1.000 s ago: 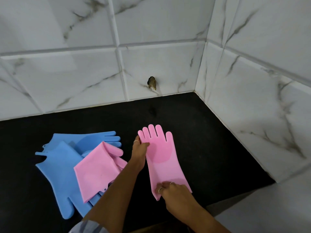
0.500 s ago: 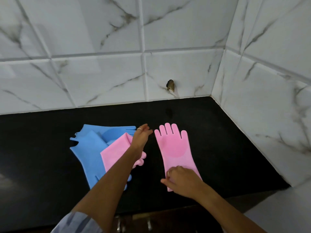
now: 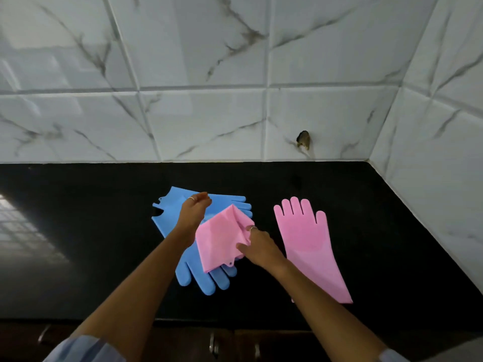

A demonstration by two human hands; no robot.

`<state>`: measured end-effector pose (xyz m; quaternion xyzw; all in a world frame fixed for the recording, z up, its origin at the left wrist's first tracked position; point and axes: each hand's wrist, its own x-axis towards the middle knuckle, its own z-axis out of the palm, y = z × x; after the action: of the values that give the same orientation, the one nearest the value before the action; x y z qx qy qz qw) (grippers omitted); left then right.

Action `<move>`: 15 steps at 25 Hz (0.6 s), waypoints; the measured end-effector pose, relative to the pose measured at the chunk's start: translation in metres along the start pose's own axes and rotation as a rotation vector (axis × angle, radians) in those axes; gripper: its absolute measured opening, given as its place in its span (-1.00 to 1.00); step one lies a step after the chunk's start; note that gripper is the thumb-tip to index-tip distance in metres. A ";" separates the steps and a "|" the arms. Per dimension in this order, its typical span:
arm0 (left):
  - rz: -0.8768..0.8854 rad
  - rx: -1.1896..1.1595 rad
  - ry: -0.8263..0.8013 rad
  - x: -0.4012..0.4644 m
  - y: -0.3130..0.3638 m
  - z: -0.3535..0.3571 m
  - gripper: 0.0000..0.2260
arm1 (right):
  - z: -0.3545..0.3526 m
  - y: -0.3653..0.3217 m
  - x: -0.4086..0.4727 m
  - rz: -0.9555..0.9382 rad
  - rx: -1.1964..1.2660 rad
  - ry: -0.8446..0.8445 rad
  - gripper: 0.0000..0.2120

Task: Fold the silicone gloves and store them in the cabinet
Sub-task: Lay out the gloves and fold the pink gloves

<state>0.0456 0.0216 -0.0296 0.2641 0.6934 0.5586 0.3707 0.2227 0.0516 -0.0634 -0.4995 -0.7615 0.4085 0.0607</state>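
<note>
A pink silicone glove [image 3: 308,244] lies flat on the black counter [image 3: 91,231], fingers toward the wall, with no hand on it. To its left a second, crumpled pink glove [image 3: 217,239] rests on top of two blue gloves [image 3: 188,273]. My right hand [image 3: 257,246] grips the crumpled pink glove at its right edge. My left hand [image 3: 194,212] hovers over the blue gloves just left of the crumpled pink one, fingers loosely together, holding nothing.
White marble-look tiles [image 3: 209,121] line the back and right walls, meeting in a corner at the right. A chipped hole [image 3: 303,139] marks the back wall. Dark cabinet doors with metal handles [image 3: 213,344] run below the counter's front edge.
My right hand let go of the flat pink glove's cuff and moved left onto the crumpled pink glove. My left hand shifted left over the blue gloves. The camera swung left.
</note>
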 end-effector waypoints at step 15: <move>-0.078 -0.065 -0.052 -0.005 -0.009 -0.055 -0.84 | -0.015 -0.081 0.000 -0.031 0.607 0.340 -0.91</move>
<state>0.0045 -0.0169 -0.0320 0.2391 0.6749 0.5587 0.4186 0.1725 0.0463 0.0015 -0.5082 -0.5918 0.5261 0.3386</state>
